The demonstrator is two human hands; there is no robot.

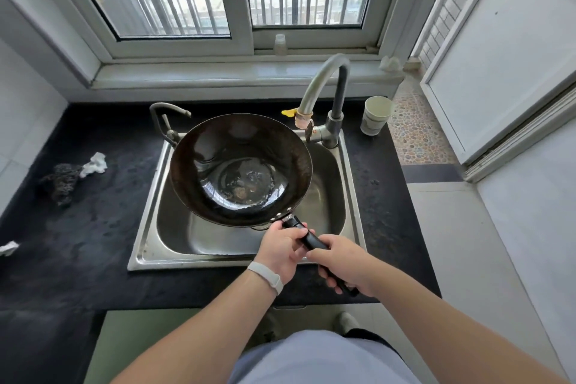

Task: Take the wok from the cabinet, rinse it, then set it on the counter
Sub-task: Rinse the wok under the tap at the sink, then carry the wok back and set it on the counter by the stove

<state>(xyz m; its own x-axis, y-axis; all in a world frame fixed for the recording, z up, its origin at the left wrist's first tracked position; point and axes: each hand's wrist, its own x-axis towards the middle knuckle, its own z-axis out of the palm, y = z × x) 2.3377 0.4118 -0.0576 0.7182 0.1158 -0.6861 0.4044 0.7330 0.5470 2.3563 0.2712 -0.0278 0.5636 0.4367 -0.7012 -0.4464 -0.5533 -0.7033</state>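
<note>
Our left hand [280, 251] and right hand [341, 262] cover most of the handle [314, 241] of the wok [240, 168], which hides much of the sink [187, 259] from us. At the left edge of the counter [93, 243], the frame crops a white scrap [7, 249].

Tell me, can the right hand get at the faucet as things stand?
Probably, once freed: the right hand grips the wok handle, as does the left hand. The way along the sink to the faucet looks clear.

We reach both bare forearms forward from below, and they converge. Our left hand [280, 254], with a pale band [265, 277] on its wrist, curls its fingers round the handle [314, 242] at the front. Our right hand [343, 262] grips the same handle just behind, knuckles up, fingers wrapped underneath. The two hands sit just beside each other.
</note>
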